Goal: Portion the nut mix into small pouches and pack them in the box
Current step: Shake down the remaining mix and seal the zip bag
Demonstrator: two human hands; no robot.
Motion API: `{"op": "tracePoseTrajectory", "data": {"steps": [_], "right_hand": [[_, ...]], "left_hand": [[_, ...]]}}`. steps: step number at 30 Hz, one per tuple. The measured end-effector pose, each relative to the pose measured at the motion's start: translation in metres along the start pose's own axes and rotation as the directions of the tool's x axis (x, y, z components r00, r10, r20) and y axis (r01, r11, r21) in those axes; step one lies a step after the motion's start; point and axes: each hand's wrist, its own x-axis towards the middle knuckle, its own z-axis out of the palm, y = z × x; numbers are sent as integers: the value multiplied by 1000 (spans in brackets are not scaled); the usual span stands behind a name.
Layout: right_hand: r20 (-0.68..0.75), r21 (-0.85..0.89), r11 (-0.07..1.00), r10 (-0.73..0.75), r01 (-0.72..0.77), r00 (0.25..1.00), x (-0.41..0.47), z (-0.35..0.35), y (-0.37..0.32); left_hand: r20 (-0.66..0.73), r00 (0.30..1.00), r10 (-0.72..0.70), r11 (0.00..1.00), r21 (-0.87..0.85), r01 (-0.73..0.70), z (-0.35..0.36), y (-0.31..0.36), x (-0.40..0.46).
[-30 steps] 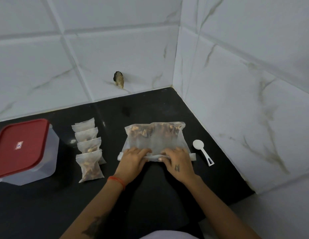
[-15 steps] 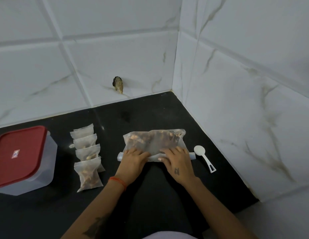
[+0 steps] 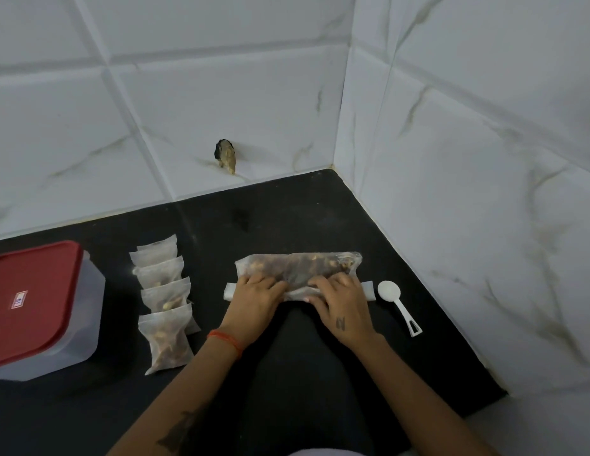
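Black stone forms the countertop [image 3: 287,373], set into a corner of white marbled wall tiles [image 3: 468,192]. The large clear bag of nut mix [image 3: 298,266] lies flat near the middle of the counter, its near edge rolled into a white band that sticks out on both sides of the hands. The left hand [image 3: 254,302] lies on the left part of that roll, fingers bent over it and pressing down. The right hand [image 3: 341,306] lies on the right part in the same manner, fingers curled over the rolled edge. The nuts sit bunched in the far half of the bag.

Four small filled pouches [image 3: 163,301] lie in an overlapping row to the left of the bag, apart from it. Further left stands the translucent box [image 3: 89,311] with its red lid [image 3: 30,301] in place. A white plastic scoop [image 3: 397,302] lies just right of the bag's roll, bowl toward the wall. A small brownish fitting [image 3: 226,156] projects from the rear wall.
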Motion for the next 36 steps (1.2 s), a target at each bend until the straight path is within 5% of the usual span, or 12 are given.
{"op": "tracePoseTrajectory", "data": {"steps": [5,11,15,21,24,27,31,36], "right_hand": [[-39,-86,995,-58,54,998,6,4,5],[22,-101,995,-19,21,1000,26,2,11],[-15,-97,995,-11,10,1000,25,3,13],[-118,-5,999,-54,54,992,28,1,25],[-55,22,1000,-3,5,998,49,-1,30],[103,0,998,55,-55,993,73,-2,36],[251,11,996,79,-85,965,98,1,47],[137,-115,993,45,-29,990,107,11,55]], "left_hand": [[210,969,-126,941,-285,184,-2,-11,20],[37,999,-13,1000,-27,14,-5,-4,15],[-24,999,-30,995,-92,28,-3,-12,15],[141,980,-140,897,-401,186,-10,-30,37],[266,948,-176,828,-482,288,-11,-45,53],[241,930,-277,769,-525,365,-6,-56,68],[52,938,-341,875,-347,338,2,-57,80],[-80,978,-193,977,-104,185,13,-61,79]]}}
